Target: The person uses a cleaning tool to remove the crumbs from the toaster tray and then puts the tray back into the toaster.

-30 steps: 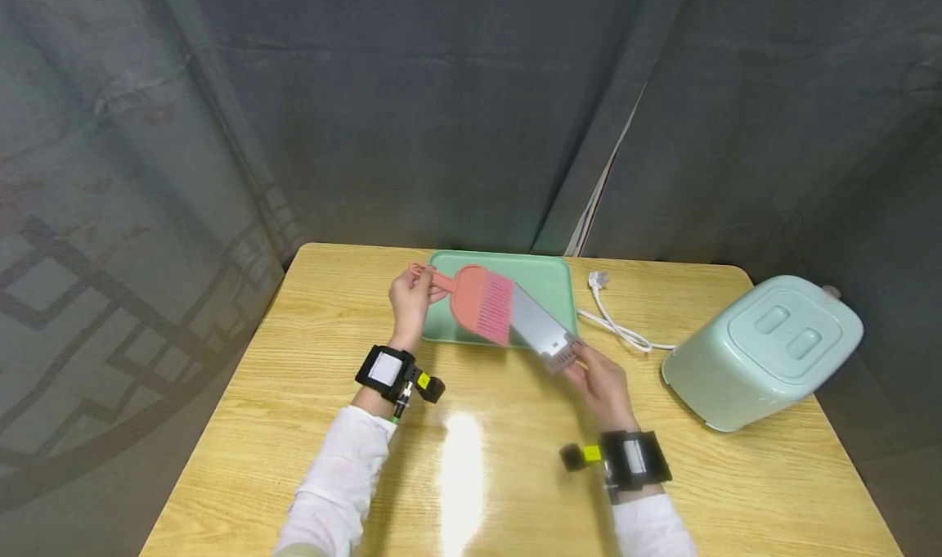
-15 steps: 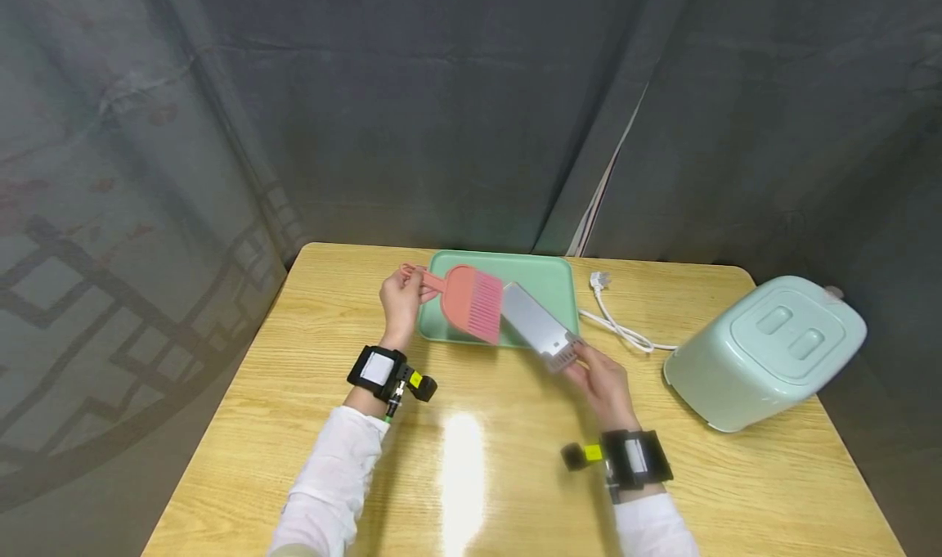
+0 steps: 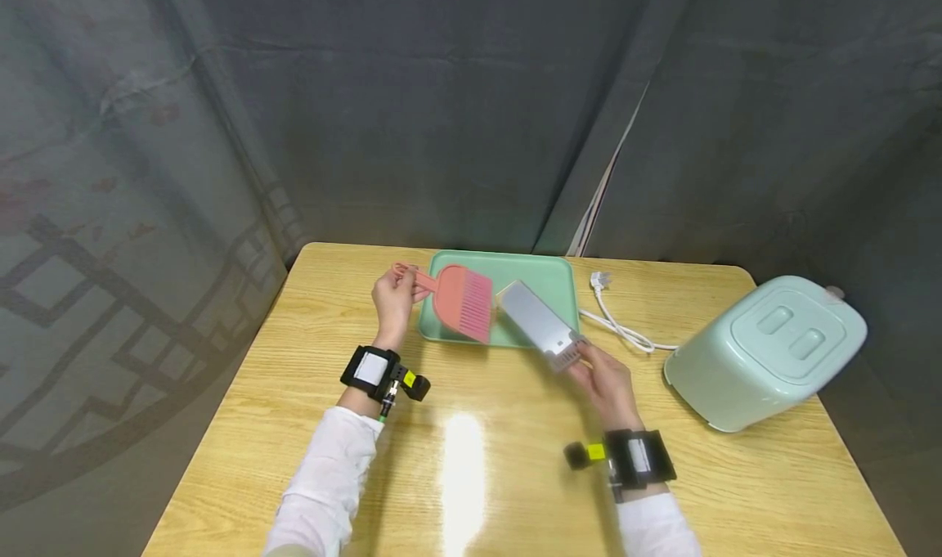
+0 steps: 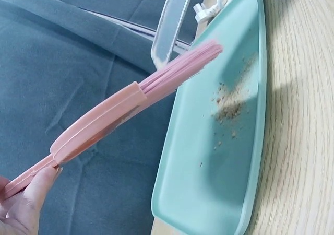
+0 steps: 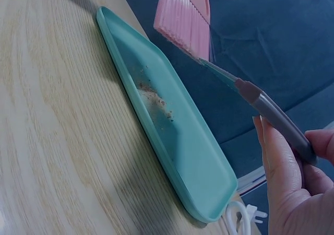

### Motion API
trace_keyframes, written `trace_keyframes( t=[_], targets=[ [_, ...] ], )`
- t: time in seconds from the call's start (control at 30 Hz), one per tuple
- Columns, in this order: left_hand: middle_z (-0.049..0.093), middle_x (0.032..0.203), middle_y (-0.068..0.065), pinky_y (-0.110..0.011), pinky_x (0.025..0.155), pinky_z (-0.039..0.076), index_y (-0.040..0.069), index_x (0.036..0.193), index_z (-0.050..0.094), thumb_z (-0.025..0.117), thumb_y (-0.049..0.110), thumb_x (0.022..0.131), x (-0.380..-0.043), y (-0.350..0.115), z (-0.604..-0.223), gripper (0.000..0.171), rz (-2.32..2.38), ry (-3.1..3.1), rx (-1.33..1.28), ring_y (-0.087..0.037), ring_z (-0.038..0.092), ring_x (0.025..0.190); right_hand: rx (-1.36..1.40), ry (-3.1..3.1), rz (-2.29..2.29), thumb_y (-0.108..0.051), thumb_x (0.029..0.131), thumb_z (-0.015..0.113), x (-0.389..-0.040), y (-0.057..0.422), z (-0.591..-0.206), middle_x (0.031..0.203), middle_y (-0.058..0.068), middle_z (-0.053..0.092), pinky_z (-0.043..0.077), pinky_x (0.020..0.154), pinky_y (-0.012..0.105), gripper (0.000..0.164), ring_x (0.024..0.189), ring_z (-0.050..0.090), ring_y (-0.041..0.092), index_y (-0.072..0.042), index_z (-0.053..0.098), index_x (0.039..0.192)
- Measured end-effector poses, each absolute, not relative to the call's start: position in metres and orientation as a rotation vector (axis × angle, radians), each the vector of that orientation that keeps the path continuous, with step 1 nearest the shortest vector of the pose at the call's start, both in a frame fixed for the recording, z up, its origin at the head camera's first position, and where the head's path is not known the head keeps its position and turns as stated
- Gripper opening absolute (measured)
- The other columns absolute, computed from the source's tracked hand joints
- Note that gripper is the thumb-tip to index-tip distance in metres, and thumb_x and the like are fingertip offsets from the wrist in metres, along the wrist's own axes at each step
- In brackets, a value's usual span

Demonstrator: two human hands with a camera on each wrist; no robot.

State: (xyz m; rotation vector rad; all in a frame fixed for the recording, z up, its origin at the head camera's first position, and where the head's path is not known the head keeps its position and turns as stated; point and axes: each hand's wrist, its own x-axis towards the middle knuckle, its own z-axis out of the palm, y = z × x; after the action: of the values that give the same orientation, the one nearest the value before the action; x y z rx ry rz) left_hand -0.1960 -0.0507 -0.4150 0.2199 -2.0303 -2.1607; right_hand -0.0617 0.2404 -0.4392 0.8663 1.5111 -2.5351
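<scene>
In the head view my left hand (image 3: 393,305) pinches the handle of a pink dusting brush (image 3: 465,302), its bristles pointing right. My right hand (image 3: 605,384) grips the slotted grey end of a long, flat metal crumb tray (image 3: 536,318), thumb on top. The brush and crumb tray are held above a mint-green serving tray (image 3: 500,260); a small gap separates them in the head view. A scatter of brown crumbs (image 4: 229,103) lies on the serving tray in the left wrist view. The right wrist view shows the crumb tray nearly edge-on.
A mint-green toaster (image 3: 761,357) with a lidded top stands at the right of the wooden table (image 3: 294,418). Its white cord and plug (image 3: 618,320) lie between it and the serving tray. A dark curtain (image 3: 412,132) hangs behind the table.
My left hand has moved left with the brush, taking the bristles away from the end of the crumb tray. The right hand and crumb tray have barely moved.
</scene>
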Motion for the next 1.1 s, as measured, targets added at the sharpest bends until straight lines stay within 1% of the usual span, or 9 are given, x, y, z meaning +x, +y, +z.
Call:
trace_keyframes(
  t=[0.2,0.3,0.43,0.53,0.6,0.87,0.97,1.03,1.1],
  targets=[
    [0.069,0.082,-0.023,-0.015,0.06,0.061,-0.021,0.113,0.062,0.05,0.0,0.103,-0.196,-0.056,-0.413,0.026,-2.149,-2.009,0.199,0.001,0.065,0.055,0.872,1.533,-2.523,-0.009,0.108,0.047,-0.062,0.244,-0.44,0.15,0.024,0.038,0.053,0.102,0.021,0.048,0.093,0.072,0.007,0.005,0.03,0.15],
    [0.07,0.086,-0.027,-0.015,0.063,0.062,-0.022,0.114,0.061,0.05,0.001,0.104,-0.195,-0.056,-0.408,0.027,-2.162,-1.988,0.157,0.001,0.066,0.057,0.878,1.53,-2.523,-0.009,0.108,0.046,-0.062,0.245,-0.441,0.151,0.024,0.036,0.053,0.102,0.021,0.047,0.093,0.072,0.006,0.005,0.03,0.15],
    [0.071,0.081,-0.02,-0.017,0.066,0.063,-0.022,0.115,0.06,0.049,0.001,0.104,-0.191,-0.053,-0.396,0.028,-2.22,-1.928,0.095,0.0,0.069,0.061,0.876,1.511,-2.535,-0.008,0.108,0.045,-0.062,0.245,-0.441,0.152,0.025,0.036,0.053,0.103,0.022,0.047,0.093,0.072,0.007,0.005,0.03,0.15],
    [0.069,0.073,-0.004,-0.019,0.065,0.063,-0.022,0.113,0.06,0.049,0.0,0.104,-0.187,-0.047,-0.381,0.026,-2.292,-1.857,0.043,-0.002,0.07,0.061,0.877,1.508,-2.538,-0.008,0.107,0.046,-0.062,0.244,-0.441,0.149,0.023,0.039,0.053,0.103,0.022,0.047,0.094,0.072,0.007,0.005,0.03,0.15],
    [0.068,0.071,-0.002,-0.02,0.065,0.064,-0.022,0.111,0.059,0.049,-0.001,0.104,-0.184,-0.042,-0.371,0.025,-2.344,-1.803,0.004,-0.004,0.071,0.062,0.877,1.515,-2.532,-0.008,0.107,0.046,-0.062,0.244,-0.441,0.15,0.023,0.04,0.053,0.102,0.022,0.048,0.094,0.072,0.007,0.005,0.031,0.151],
    [0.072,0.084,-0.018,-0.025,0.069,0.065,-0.022,0.111,0.06,0.05,-0.001,0.104,-0.169,-0.016,-0.345,0.024,-2.413,-1.759,-0.144,-0.006,0.073,0.067,0.888,1.545,-2.513,-0.008,0.106,0.05,-0.062,0.239,-0.44,0.152,0.025,0.038,0.054,0.101,0.022,0.049,0.093,0.072,0.007,0.005,0.033,0.15],
    [0.072,0.089,-0.025,-0.026,0.071,0.065,-0.021,0.112,0.06,0.049,-0.001,0.104,-0.164,-0.006,-0.345,0.024,-2.436,-1.775,-0.17,-0.005,0.073,0.068,0.897,1.528,-2.535,-0.007,0.106,0.051,-0.062,0.237,-0.439,0.141,0.021,0.055,0.054,0.101,0.022,0.049,0.092,0.073,0.008,0.006,0.034,0.149],
    [0.071,0.091,-0.029,-0.027,0.071,0.065,-0.022,0.112,0.059,0.048,-0.002,0.104,-0.163,0.001,-0.349,0.024,-2.463,-1.777,-0.18,-0.005,0.073,0.069,0.895,1.513,-2.546,-0.007,0.106,0.051,-0.063,0.237,-0.438,0.123,0.012,0.068,0.054,0.101,0.022,0.048,0.092,0.073,0.008,0.006,0.034,0.149],
    [0.071,0.093,-0.033,-0.027,0.071,0.066,-0.023,0.112,0.058,0.048,-0.002,0.104,-0.161,0.007,-0.353,0.025,-2.487,-1.779,-0.18,-0.004,0.072,0.068,0.897,1.49,-2.565,-0.006,0.105,0.052,-0.063,0.236,-0.438,0.105,0.003,0.074,0.055,0.1,0.022,0.043,0.09,0.073,0.009,0.004,0.041,0.145]
  ],
)
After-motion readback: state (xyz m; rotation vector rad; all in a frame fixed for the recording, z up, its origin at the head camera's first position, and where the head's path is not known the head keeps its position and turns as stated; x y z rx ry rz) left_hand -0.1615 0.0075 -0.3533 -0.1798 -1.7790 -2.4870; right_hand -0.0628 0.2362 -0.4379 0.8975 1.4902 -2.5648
